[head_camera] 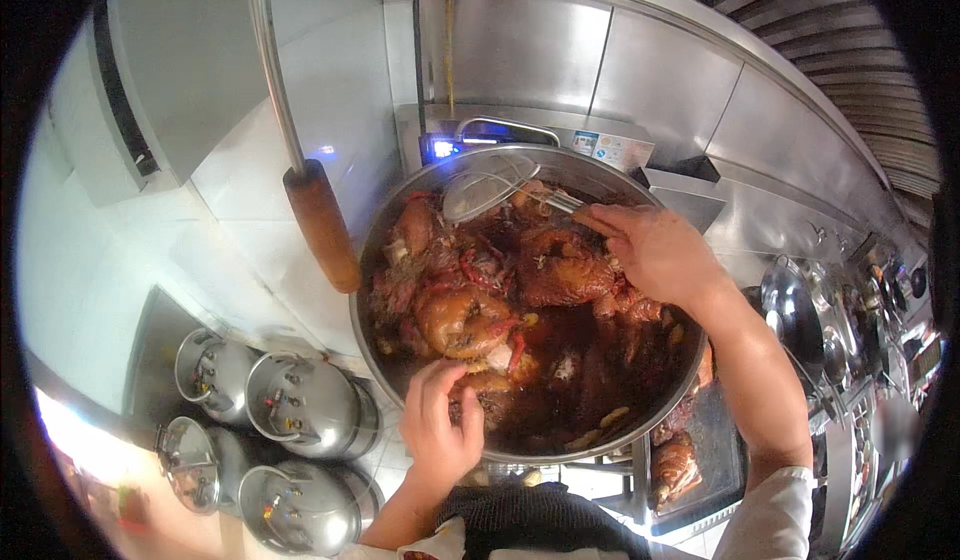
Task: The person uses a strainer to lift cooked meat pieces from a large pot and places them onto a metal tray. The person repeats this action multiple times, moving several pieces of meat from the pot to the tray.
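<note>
Before me stands a wide steel stockpot [525,456] of dark broth, holding several large browned pieces of meat [566,267] and red chillies [517,350]. My right hand [656,252] grips the handle of a round wire-mesh skimmer [480,194]. The skimmer's head lies over the far-left part of the pot, close to the surface of the food. At the near-left rim, my left hand [442,417] is held with fingers apart and nothing visible between them. Its fingertips are close to a pale piece of meat; whether they touch it I cannot tell.
A metal rod with a wooden handle [322,230] hangs left of the pot. Several steel cylinders [304,402] stand on the floor at lower left. A tray [716,440] with browned meat [675,466] lies at right, below metal pans [791,312]. A lit control panel [446,149] is behind.
</note>
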A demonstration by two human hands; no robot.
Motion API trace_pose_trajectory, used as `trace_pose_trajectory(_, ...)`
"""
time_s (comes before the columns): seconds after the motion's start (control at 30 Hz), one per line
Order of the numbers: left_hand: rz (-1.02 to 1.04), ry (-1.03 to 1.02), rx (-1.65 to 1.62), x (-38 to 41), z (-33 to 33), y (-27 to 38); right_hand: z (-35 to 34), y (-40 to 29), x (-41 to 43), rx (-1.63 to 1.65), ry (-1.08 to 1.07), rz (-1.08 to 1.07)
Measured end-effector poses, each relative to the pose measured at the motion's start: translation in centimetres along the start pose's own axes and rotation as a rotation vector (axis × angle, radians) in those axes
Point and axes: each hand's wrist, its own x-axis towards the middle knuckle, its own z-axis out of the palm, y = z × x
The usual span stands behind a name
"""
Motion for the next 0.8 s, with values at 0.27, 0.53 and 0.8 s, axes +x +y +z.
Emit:
trace_pose_trajectory(0.27, 0.018, 0.026, 0.025, 0.0, 0.4, 0.2, 2.3, 2.5, 1.0, 0.046, 0.046, 0.046)
trace_pose_trajectory(0.53, -0.013, 0.013, 0.036, 0.1, 0.2, 0.2, 4.6, 1.8, 2.7, 0.053, -0.093, 0.072)
trace_pose_trajectory(0.8, -0.017, -0.024, 0.049, 0.2, -0.1, 0.0, 1.5, 4.9, -1.7, 0.019, -0.031, -0.015)
